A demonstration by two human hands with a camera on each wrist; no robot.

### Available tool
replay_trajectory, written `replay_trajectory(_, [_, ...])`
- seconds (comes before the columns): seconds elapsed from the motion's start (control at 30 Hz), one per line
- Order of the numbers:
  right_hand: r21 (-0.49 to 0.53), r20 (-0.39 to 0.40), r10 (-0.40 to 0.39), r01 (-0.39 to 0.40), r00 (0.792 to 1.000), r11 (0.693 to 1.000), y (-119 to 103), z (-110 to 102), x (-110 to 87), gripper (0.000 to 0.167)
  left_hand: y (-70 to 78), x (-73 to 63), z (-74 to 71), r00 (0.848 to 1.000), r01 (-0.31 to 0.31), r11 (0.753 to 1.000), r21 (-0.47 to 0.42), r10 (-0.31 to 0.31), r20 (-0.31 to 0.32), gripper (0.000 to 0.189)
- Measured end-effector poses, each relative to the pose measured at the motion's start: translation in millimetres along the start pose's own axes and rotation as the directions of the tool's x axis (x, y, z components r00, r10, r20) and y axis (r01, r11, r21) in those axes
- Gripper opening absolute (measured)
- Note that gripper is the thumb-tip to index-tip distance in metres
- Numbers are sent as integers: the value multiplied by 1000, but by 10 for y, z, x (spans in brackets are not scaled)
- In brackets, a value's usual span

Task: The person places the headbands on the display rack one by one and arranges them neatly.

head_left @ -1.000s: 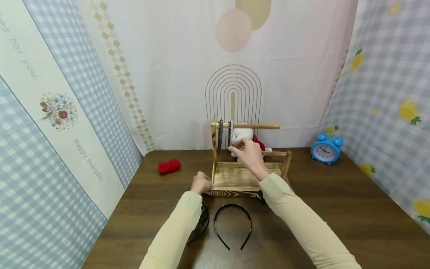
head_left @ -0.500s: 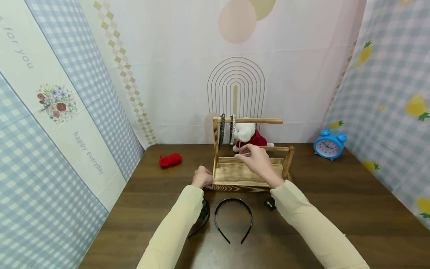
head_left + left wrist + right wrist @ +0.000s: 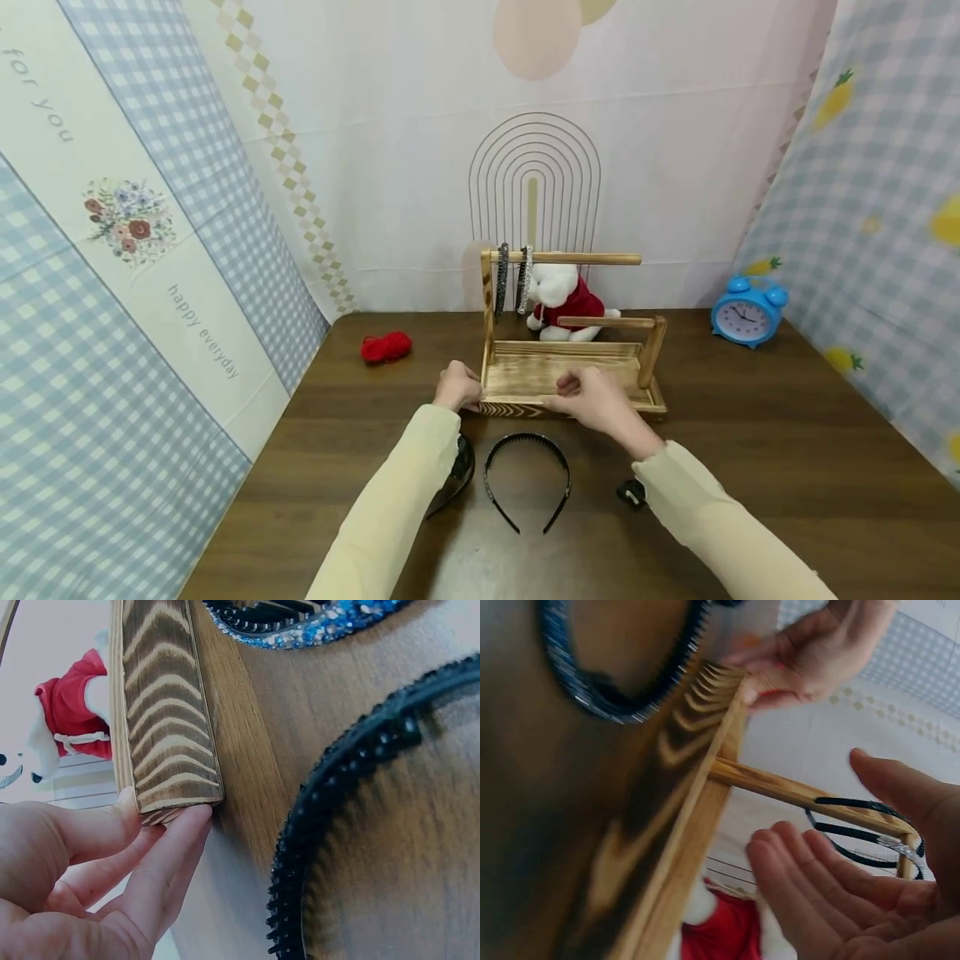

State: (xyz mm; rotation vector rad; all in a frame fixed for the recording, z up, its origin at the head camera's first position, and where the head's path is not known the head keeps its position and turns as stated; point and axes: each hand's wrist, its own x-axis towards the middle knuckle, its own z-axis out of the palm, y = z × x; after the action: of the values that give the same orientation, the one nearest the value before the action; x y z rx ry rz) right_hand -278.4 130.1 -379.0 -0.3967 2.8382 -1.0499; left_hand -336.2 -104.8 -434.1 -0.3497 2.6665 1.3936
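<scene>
My left hand (image 3: 459, 386) grips the front left corner of a wooden rack (image 3: 525, 375), thumb and fingers pinching its dark-striped front board (image 3: 165, 705). Two headbands hang on the rack's upper bar (image 3: 592, 259): a dark one (image 3: 502, 283) and a silvery one (image 3: 526, 283). Over the tray's front edge my right hand (image 3: 596, 400) is spread and holds nothing; its thumb and fingers stand apart in the right wrist view. On the table before the rack lies a blue-glitter headband (image 3: 527, 436). A black toothed headband (image 3: 315, 787) lies beside it, partly hidden by my left sleeve in the head view.
Behind the rack sits a white plush toy (image 3: 573, 304) in red clothing. A blue alarm clock (image 3: 747, 318) stands at the back right, and a bundle of red yarn (image 3: 386, 347) lies at the back left. The rack's shorter lower bar (image 3: 607, 322) is bare.
My right hand has left the silvery headband on the upper bar and come down and toward me to the tray's front edge. The left hand keeps its grip on the corner.
</scene>
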Motion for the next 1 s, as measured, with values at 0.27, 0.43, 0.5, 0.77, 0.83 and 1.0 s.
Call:
replay_trajectory(0.27, [-48,104,90,-86,990,995,161,227,-290,34,32,-37,-27,1000,14,1000,8,-14,-1,24])
replay_trajectory(0.43, [-115,166,124,-106,978,988,202,349,-381,33,37,-37,-20,1000,16,1000,11,-16,7,25])
replay_trajectory(0.5, [-147,187,135,-108,973,983,212,396,-402,33,33,-36,-13,1000,13,1000,15,-13,11,25])
replay_trajectory(0.77, [42,232,149,-163,961,986,270,514,-399,37,2,-32,-18,1000,28,1000,-2,-28,5,23])
replay_trajectory(0.83, [171,268,163,-214,949,962,317,489,-398,36,4,-33,-12,1000,18,1000,-6,-18,10,23])
replay_trajectory(1.0, [389,407,112,-283,906,877,444,391,-395,17,15,-39,-13,1000,15,1000,-18,-15,16,24])
